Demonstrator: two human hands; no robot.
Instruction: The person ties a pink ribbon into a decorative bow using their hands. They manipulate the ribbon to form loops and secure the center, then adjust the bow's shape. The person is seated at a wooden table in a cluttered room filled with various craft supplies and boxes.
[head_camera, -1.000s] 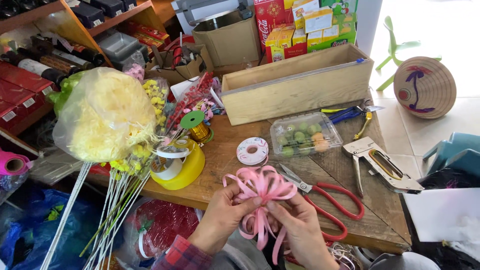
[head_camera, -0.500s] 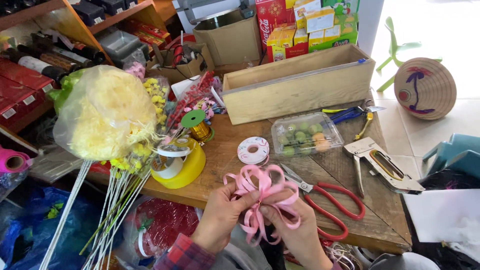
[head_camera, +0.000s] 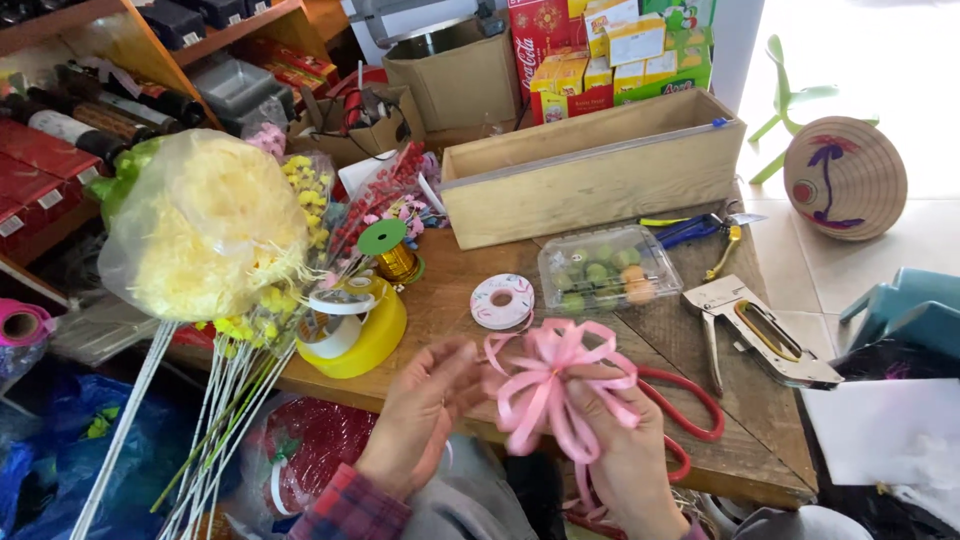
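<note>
Over the near edge of the worktop (head_camera: 440, 290), the right hand (head_camera: 625, 455) now grips the pink ribbon bow (head_camera: 555, 385) alone at its centre. The left hand (head_camera: 425, 410) has let go since a moment ago and hovers just beside it, fingers loosely parted and empty. The loops look fuller and more spread, suggesting shaping is well along; red-handled scissors (head_camera: 690, 395) lie just behind.
</note>
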